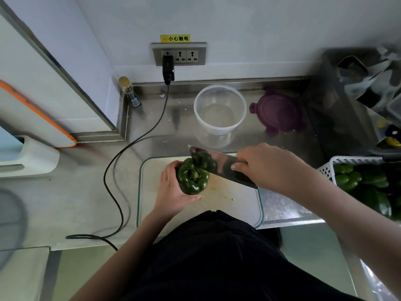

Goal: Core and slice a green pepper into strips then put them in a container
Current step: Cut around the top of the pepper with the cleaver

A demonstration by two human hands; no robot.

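Green pepper (pixel 193 178) sitting stem-up at cutting board's (pixel 238 205) far-left part, left hand (pixel 173 192) gripping its side. Right hand (pixel 267 168) clamping cleaver (pixel 219 166), blade meeting pepper top beside stem. Coring seemingly starting; next calling for steady downward cut. Container (pixel 219 114) waiting near desk's back edge.

- Wall socket strip (pixel 179 54): three outlets, a black adapter (pixel 168 69) plugged into the left one.
- Black cable (pixel 121 161): runs from the adapter across the desk (pixel 91 192).
- Yellow warning label (pixel 175 38): fixed above the socket strip.
- Small bottle (pixel 129 92): upright in the desk's rear corner.
- White perforated basket (pixel 329 168): at right, holding green peppers (pixel 355 179).
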